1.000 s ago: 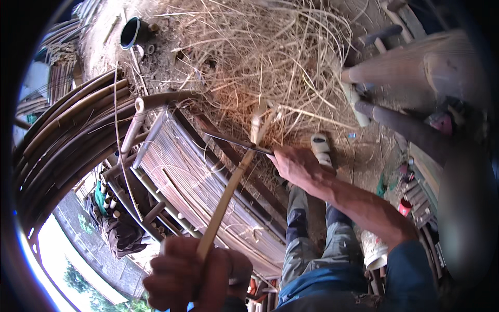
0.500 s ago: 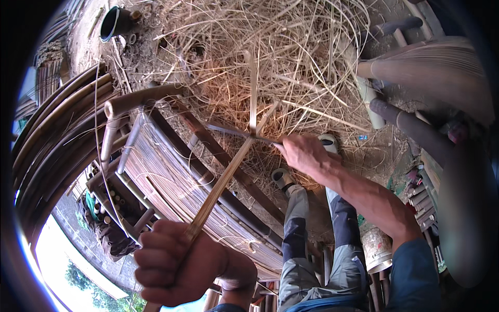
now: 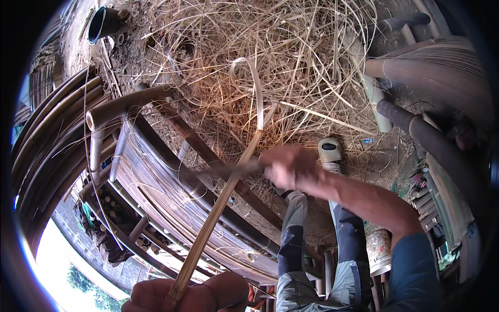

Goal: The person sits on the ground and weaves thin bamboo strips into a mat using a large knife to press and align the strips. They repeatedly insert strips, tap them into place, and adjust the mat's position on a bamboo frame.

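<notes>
At the lower edge, my left hand [image 3: 182, 296] is closed around the near end of a long bamboo strip [image 3: 210, 221], which slants up and away to the right. At the strip's far end a thin pale sliver [image 3: 255, 86] stands apart and curls over at its tip, beside a short stub. My right hand [image 3: 291, 169], smeared by motion, grips a knife. The knife's blurred blade [image 3: 221, 170] crosses the strip below the split and points left. The handle is mostly hidden in my fingers.
A heap of bamboo shavings [image 3: 291, 67] covers the ground ahead. To the left stands a bamboo rack [image 3: 156, 171] loaded with thin strips, and beyond it curved bamboo poles [image 3: 52, 140]. A dark bucket [image 3: 101, 26] lies far left. Near my legs sits a whitish bucket [image 3: 378, 249].
My left hand has come down toward me with the strip. My right hand and the knife have shifted down and left along it. The sliver's tip now curls over.
</notes>
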Demonstrator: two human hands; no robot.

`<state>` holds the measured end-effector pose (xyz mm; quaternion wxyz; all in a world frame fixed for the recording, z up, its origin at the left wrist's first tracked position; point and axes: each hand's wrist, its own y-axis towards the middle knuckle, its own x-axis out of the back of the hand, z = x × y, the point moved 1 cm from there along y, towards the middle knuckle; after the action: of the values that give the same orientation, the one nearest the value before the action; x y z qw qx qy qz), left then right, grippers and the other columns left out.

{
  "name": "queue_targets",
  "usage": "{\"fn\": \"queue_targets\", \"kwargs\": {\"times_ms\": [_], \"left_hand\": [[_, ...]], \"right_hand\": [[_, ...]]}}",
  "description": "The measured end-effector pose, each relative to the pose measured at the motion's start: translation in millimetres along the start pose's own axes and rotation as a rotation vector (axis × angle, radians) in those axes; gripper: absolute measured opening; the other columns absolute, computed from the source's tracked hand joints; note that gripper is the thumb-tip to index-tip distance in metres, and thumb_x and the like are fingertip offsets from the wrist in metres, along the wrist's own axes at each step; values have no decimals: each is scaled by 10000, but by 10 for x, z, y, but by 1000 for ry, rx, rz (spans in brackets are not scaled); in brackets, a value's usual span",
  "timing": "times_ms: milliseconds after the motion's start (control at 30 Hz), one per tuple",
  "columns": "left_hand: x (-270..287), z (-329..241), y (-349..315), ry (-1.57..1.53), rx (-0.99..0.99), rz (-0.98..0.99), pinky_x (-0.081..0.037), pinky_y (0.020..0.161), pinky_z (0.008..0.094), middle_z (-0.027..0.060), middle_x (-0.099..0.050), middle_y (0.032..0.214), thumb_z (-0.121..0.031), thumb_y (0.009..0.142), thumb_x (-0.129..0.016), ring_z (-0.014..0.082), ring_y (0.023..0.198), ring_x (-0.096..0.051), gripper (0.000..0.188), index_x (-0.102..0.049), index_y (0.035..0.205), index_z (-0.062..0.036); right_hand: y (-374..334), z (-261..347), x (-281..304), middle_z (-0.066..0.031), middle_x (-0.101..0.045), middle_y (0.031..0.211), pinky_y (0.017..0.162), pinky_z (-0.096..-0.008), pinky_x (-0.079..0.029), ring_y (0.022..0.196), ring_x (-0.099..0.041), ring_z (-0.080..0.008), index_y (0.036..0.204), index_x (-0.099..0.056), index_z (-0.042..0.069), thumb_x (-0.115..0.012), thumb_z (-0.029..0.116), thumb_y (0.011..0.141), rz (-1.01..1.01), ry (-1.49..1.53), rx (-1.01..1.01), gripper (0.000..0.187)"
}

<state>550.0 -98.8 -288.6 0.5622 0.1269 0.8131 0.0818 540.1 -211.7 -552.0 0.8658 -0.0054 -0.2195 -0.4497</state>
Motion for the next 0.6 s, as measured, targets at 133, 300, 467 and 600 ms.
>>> {"fn": "queue_targets", "kwargs": {"times_ms": [133, 300, 467, 600], "left_hand": [[347, -228, 150, 380, 130, 337, -307, 421, 325, -34, -380, 589, -428, 856, -497, 149, 497, -396, 361, -435, 591, -191], [684, -362, 227, 621, 216, 442, -309, 425, 318, -37, -378, 591, -434, 867, -484, 147, 504, -392, 366, -435, 595, -194], [911, -362, 209, 686, 248, 490, -310, 428, 310, -41, -376, 594, -441, 877, -471, 145, 512, -388, 371, -436, 599, -197], [999, -375, 231, 744, 271, 516, -311, 431, 305, -44, -374, 596, -446, 885, -460, 143, 518, -384, 376, -436, 603, -199]], "right_hand": [[-406, -1006, -270, 33, -300, 565, 304, -245, -310, 443, -301, -73, 916, -490, 133, -425, 286, 1006, 503, -604, -470, 189], [-582, -1317, -351, 39, -289, 542, 324, -244, -263, 433, -293, -82, 841, -496, 95, -440, 310, 1004, 443, -726, -299, 275], [-1009, -2082, -423, -5, -385, 550, 326, -263, -274, 431, -303, -89, 834, -514, 64, -478, 276, 997, 526, -434, -768, 271], [-1063, -2330, -443, 2, -391, 577, 332, -261, -263, 442, -323, -97, 885, -549, 55, -445, 256, 1007, 556, -536, -774, 258]]}}
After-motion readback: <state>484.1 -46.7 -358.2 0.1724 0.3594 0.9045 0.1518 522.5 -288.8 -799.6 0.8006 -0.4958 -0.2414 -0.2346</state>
